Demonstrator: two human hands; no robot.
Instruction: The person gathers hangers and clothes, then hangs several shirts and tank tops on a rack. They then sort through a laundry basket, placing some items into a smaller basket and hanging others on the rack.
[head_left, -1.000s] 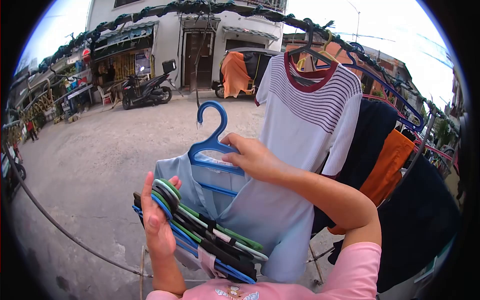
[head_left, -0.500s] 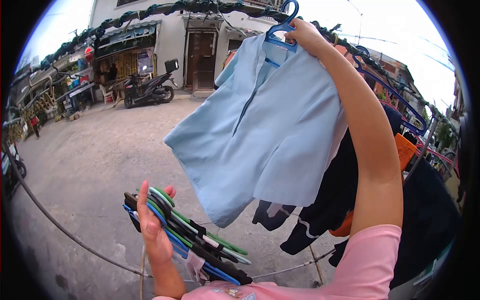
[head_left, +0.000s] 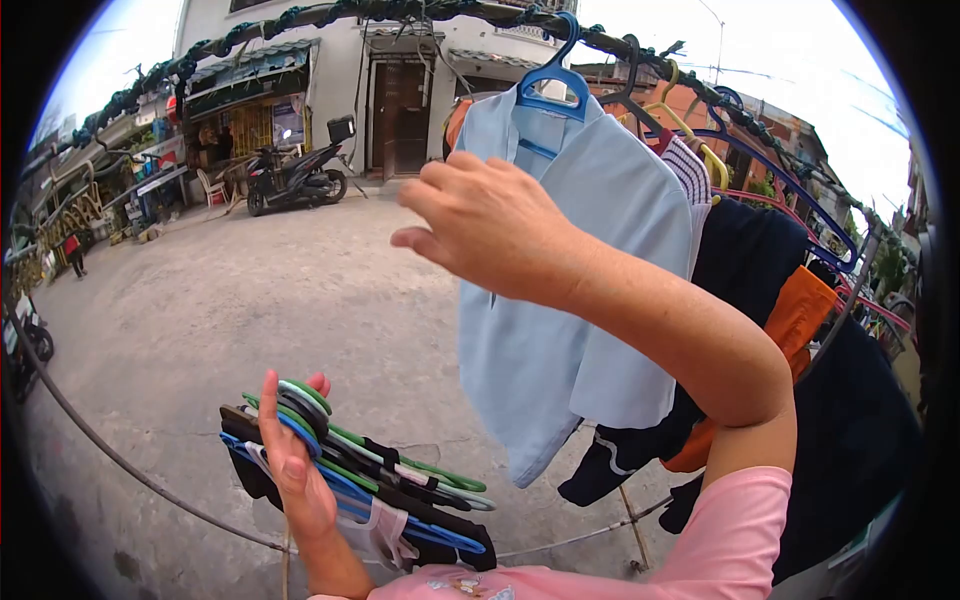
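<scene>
A light blue short-sleeved shirt (head_left: 610, 240) hangs on a blue hanger (head_left: 555, 82), whose hook is over the rail (head_left: 460, 12). In front of the shirt is my right hand (head_left: 490, 225), empty, thumb apart from its loosely bent fingers. Low on the left, my left hand (head_left: 300, 475) carries a bundle of clothes hangers (head_left: 360, 480) in green, blue, black and white. Their hooks loop around its raised fingers, and some dark and white cloth (head_left: 385, 530) hangs among them.
More clothes hang right of the shirt: a striped garment (head_left: 690, 170), dark garments (head_left: 745, 260) and an orange one (head_left: 800, 305). A curved metal bar (head_left: 130, 470) runs low in front. Across the concrete yard (head_left: 250, 300) stand a parked motorcycle (head_left: 295, 180) and a building with a brown door (head_left: 403, 115).
My right hand has let go of the blue hanger and moved down and left. The shirt now hangs from the rail. The hangers in my left hand have shifted slightly left.
</scene>
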